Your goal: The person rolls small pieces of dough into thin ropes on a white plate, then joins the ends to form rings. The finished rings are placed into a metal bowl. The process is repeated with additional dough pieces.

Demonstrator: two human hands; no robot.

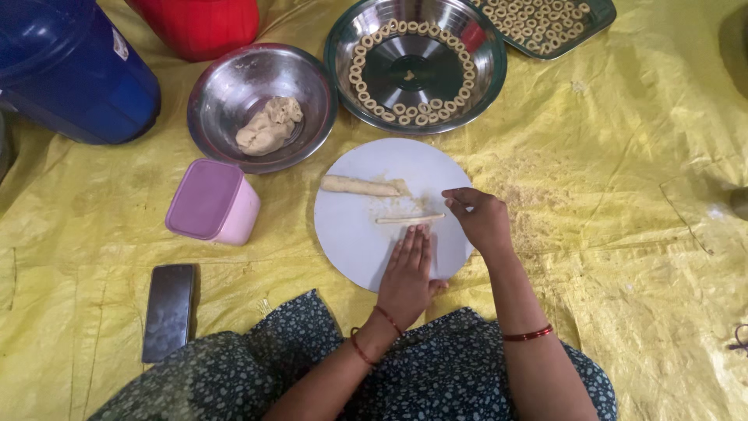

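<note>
A round white board (351,234) lies on the yellow sheet in front of me. A thin rolled dough strip (409,219) lies across its middle. My left hand (407,273) rests flat on the board, fingers together, fingertips just below the strip. My right hand (481,218) is at the strip's right end, fingers curled, seemingly pinching that end. A thicker dough log (360,185) lies on the board's upper left with crumbs around it.
A steel bowl (226,93) holds a dough lump (269,125). A larger steel bowl (413,74) has dough rings around its wall. A steel tray (600,15) of rings is top right. A pink lidded box (212,201), a phone (168,310), blue (70,70) and red (199,23) containers stand left.
</note>
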